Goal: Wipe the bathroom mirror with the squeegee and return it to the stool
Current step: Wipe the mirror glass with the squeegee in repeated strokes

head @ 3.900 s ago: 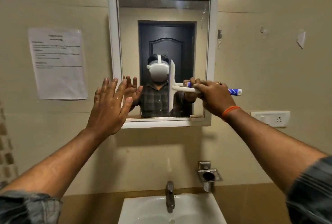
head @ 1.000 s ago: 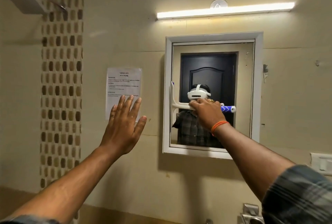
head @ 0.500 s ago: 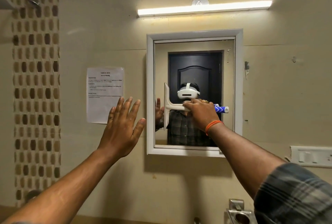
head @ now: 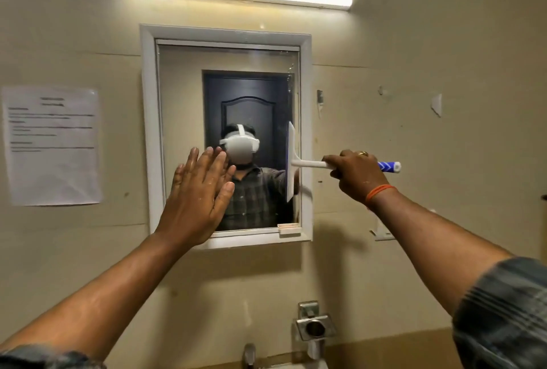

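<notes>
The squeegee (head: 293,163), judged light and rigid, was held by its handle in the curled fingers (head: 336,161) of the right hand (head: 356,174), blade upright at the mirror's (head: 183,96) 3 o'clock edge, while the left hand (head: 196,194) was kept flat, fingers straight.

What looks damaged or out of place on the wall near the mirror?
Right of the mirror, a torn white scrap and a small leftover piece cling to the wall, like remains of something removed. The paper notice looks wrinkled.
</notes>
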